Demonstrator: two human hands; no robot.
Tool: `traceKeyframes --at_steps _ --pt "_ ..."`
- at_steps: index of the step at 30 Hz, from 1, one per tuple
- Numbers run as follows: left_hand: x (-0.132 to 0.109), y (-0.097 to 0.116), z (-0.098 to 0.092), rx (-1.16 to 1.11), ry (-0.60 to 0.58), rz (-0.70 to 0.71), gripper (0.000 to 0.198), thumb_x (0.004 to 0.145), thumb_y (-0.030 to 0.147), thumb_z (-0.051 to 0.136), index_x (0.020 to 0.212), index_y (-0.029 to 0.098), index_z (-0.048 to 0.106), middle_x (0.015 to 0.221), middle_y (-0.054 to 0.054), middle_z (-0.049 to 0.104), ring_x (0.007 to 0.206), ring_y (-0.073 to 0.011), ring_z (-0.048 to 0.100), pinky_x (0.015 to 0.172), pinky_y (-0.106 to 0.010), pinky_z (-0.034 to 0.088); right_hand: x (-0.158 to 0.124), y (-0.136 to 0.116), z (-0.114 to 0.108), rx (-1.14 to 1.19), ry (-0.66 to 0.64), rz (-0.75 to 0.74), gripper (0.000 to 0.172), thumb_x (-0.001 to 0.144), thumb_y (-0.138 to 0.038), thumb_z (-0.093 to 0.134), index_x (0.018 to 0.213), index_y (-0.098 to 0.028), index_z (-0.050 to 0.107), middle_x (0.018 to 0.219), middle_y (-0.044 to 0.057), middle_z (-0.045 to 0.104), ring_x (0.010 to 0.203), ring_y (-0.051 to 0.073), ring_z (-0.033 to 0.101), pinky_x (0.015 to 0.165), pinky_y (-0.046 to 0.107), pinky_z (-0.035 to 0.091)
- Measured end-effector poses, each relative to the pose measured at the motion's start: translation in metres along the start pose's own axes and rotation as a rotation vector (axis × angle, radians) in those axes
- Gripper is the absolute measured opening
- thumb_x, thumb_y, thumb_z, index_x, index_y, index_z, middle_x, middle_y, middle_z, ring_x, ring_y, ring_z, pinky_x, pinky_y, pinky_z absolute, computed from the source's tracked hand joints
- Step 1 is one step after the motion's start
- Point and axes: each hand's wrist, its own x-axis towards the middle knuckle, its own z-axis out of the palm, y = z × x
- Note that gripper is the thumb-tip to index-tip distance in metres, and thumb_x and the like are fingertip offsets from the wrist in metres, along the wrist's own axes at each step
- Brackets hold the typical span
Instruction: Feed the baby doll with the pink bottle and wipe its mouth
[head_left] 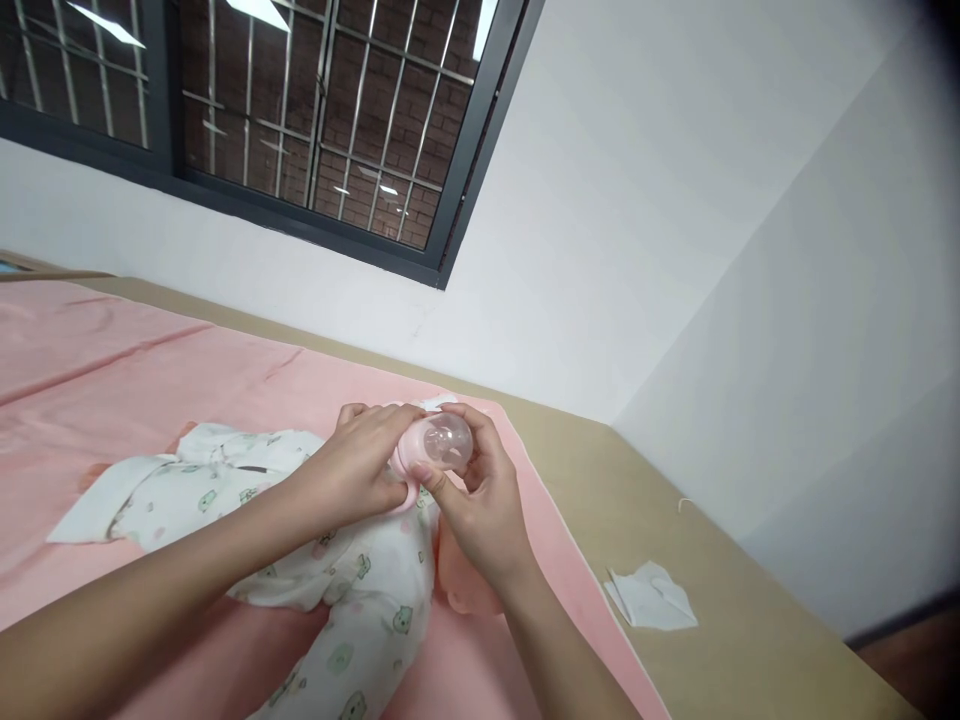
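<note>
A baby bottle with a pink collar (407, 452) and a clear domed cap (450, 441) is held tilted above a doll, its cap end to the right. My left hand (367, 455) is closed around the bottle's body, which its fingers mostly hide. My right hand (486, 505) grips the clear cap between thumb and fingers. Beneath my hands lies the doll in a white suit (375, 580) with green animal prints. The doll's head (461, 575) is partly hidden behind my right hand and wrist.
The doll lies on a pink blanket (97, 370) over a tan surface (570, 450). A folded white cloth or tissue (652, 597) rests on the tan surface at right. White walls (637, 150) and a barred window (315, 120) stand behind.
</note>
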Motion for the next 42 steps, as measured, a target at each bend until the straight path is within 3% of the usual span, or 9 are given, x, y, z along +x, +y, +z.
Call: traceKeyframes --at_steps 19,28,36,39,42 --pt "-0.001 -0.006 0.000 0.005 -0.061 0.017 0.053 0.068 0.017 0.049 0.120 0.019 0.050 0.112 -0.004 0.062 0.100 -0.0244 0.054 0.096 -0.045 0.030 0.001 -0.005 -0.007 0.054 -0.089 0.046 0.045 0.072 -0.037 0.077 0.109 -0.025 0.054 0.102 0.002 0.062 0.095 0.018 0.061 0.086 0.033 0.050" --pt "0.000 -0.008 0.000 0.004 -0.055 0.003 0.057 0.064 0.013 0.049 0.120 0.023 0.051 0.115 -0.001 0.062 0.103 -0.0228 0.056 0.096 -0.042 0.028 0.001 0.000 -0.006 0.073 -0.094 0.062 0.050 0.071 -0.038 0.078 0.111 -0.026 0.051 0.112 0.003 0.061 0.099 0.018 0.060 0.085 0.033 0.051" --pt "0.004 -0.007 -0.006 0.038 -0.102 -0.067 0.052 0.062 0.013 0.050 0.112 0.023 0.055 0.102 -0.001 0.065 0.092 -0.0221 0.058 0.094 -0.042 0.029 0.001 -0.001 -0.009 0.000 -0.134 0.019 0.046 0.078 -0.039 0.072 0.115 -0.027 0.048 0.114 0.004 0.058 0.102 0.018 0.060 0.086 0.034 0.053" --pt "0.005 -0.010 -0.008 0.076 -0.105 -0.090 0.043 0.060 0.014 0.049 0.101 0.024 0.058 0.099 0.001 0.066 0.085 -0.0210 0.058 0.092 -0.043 0.029 0.005 -0.004 -0.017 -0.004 -0.069 -0.029 0.044 0.080 -0.039 0.070 0.116 -0.027 0.047 0.113 0.003 0.058 0.101 0.017 0.060 0.087 0.034 0.053" --pt "0.008 -0.017 -0.011 0.107 -0.100 -0.142 0.048 0.053 0.010 0.046 0.098 0.025 0.057 0.093 0.004 0.066 0.080 -0.0197 0.058 0.091 -0.041 0.030 0.014 -0.003 -0.036 -0.051 0.071 -0.080 0.044 0.079 -0.040 0.070 0.115 -0.027 0.048 0.112 0.003 0.059 0.101 0.016 0.059 0.085 0.032 0.053"
